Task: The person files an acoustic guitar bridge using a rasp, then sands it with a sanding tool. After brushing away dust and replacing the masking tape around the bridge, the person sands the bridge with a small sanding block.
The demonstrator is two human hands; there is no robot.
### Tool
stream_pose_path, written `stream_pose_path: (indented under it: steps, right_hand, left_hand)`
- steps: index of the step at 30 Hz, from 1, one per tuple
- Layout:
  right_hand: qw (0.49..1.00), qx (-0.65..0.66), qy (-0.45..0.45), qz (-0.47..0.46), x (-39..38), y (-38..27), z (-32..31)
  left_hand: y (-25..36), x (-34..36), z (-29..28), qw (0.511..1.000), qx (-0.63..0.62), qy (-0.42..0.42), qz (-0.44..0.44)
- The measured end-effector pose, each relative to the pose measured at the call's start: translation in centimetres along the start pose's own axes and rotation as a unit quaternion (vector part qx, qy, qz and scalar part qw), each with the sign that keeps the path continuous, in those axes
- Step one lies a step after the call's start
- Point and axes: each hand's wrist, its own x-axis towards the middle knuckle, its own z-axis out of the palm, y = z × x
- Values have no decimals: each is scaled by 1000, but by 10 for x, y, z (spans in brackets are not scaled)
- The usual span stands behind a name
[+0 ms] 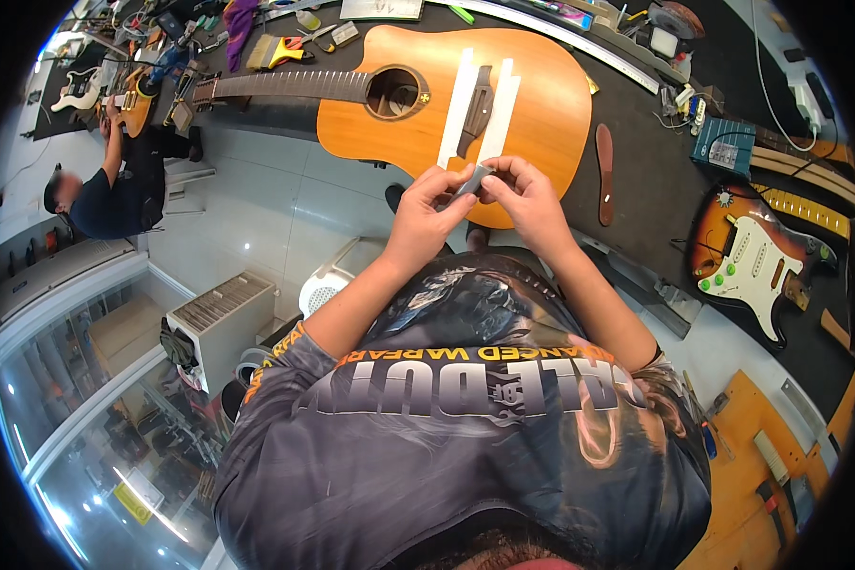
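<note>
An acoustic guitar (551,104) with a light wooden top lies on the bench in front of me, its neck pointing left. White tape strips (499,119) run along both sides of its dark bridge (478,112). Over the near edge of the body, my left hand (427,214) and my right hand (530,207) are close together. Both pinch a small grey piece (472,180) that looks like folded sandpaper; fingers cover part of it.
A brown strap-like piece (605,176) lies right of the guitar. Beyond it is a sunburst electric guitar body (750,256). A brush (277,51) and tools lie at the far left. Another person (109,199) works at the left, and a white stool (328,288) stands below.
</note>
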Motion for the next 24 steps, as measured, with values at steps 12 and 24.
stream_pose_path:
  steps: [12,24]
  right_hand:
    - [995,97,-13,25,46,32,-30]
    - [813,-477,201,-266,93,44,-70]
  left_hand:
    - [0,61,-9,960,245,-41,125]
    - [-39,151,-10,860,394,-34,323]
